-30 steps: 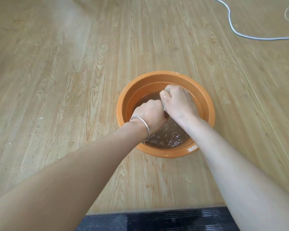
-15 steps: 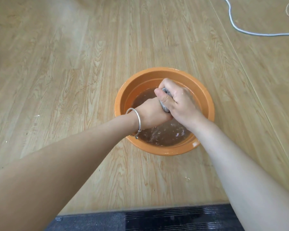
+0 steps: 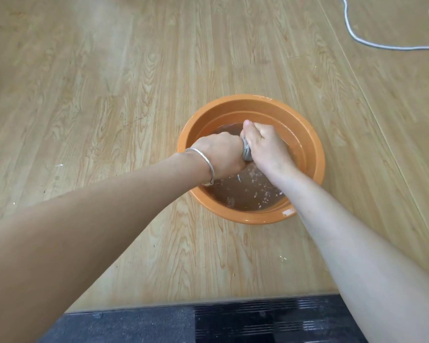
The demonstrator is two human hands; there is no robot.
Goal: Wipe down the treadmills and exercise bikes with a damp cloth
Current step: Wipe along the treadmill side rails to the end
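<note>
Wood-plank floor (image 3: pixel 109 95) under an orange basin (image 3: pixel 255 107) of murky water (image 3: pixel 245 194), and over that water a twisted grey cloth (image 3: pixel 247 152) gripped by curled hands, left hand (image 3: pixel 221 154) at nine o'clock, right hand (image 3: pixel 265 147) at three.

- The cloth (image 3: pixel 247 152) is grey and bunched into a tight wad; only a narrow strip of it shows.
- The left hand (image 3: pixel 222 154) and right hand (image 3: pixel 268 149) grip it, their fists touching around it.
- It is held over the brownish water (image 3: pixel 248 194) inside the round orange basin (image 3: pixel 245 99) on the wooden floor (image 3: pixel 109 95).
</note>
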